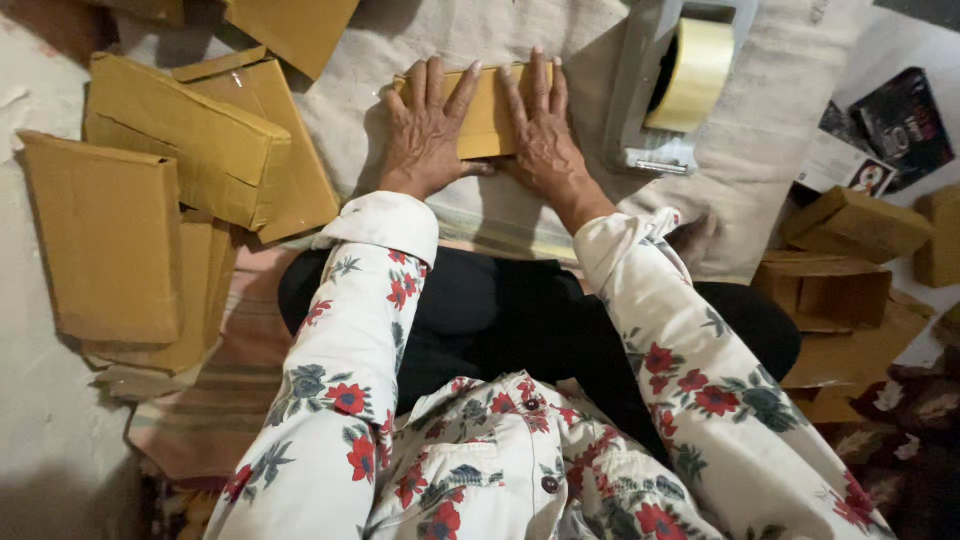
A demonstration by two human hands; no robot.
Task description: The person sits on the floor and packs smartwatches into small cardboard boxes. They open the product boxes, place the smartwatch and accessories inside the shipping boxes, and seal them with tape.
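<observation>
A small flat brown cardboard packet (486, 118) lies on a beige cloth (380, 60) in front of me. My left hand (428, 130) rests flat on its left part, fingers spread and pointing away. On its right part my right hand (541, 130) presses down the same way. Both palms lie on top of the packet without gripping it. My sleeves are white with red flowers.
A grey tape dispenser (650, 110) with a yellowish tape roll (695, 72) stands right of the packet. Several brown cardboard packets (170, 170) are piled at the left. More small cardboard boxes (850, 225) sit at the right, beside dark printed packages (900, 120).
</observation>
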